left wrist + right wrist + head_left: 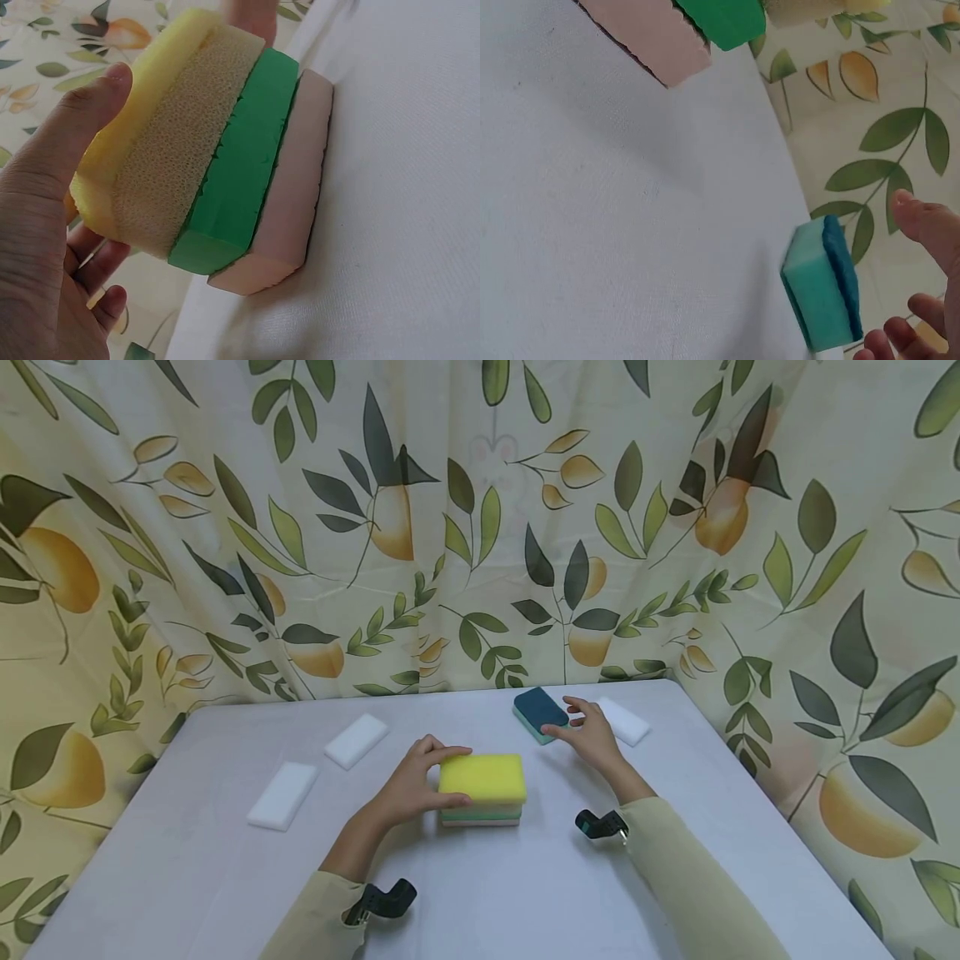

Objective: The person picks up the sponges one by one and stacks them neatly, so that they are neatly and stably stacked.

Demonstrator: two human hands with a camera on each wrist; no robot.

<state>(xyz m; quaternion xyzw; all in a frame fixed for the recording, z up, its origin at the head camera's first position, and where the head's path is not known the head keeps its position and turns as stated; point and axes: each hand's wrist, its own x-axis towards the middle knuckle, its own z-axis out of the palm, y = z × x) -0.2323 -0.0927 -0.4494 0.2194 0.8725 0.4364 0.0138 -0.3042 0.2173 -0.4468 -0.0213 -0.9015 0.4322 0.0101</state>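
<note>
A stack of sponges stands mid-table. Its yellow top (482, 778) lies over a porous beige layer (172, 150), then a green block (236, 172) and a pale pink block (289, 180) lowest. My left hand (411, 783) grips the yellow top from the left, thumb on the near side and fingers at the far side. Farther back lies a sponge with a dark blue upper face (542, 708) and a light teal body (817, 296). Over its right side hovers my right hand (592, 737), thumb and fingers spread and holding nothing.
Two white sponge blocks (356, 741) (282, 796) lie on the left of the white-covered table (202, 877). Another white block (626, 721) lies just behind my right hand. A patterned curtain (480, 635) hangs along the table's back edge.
</note>
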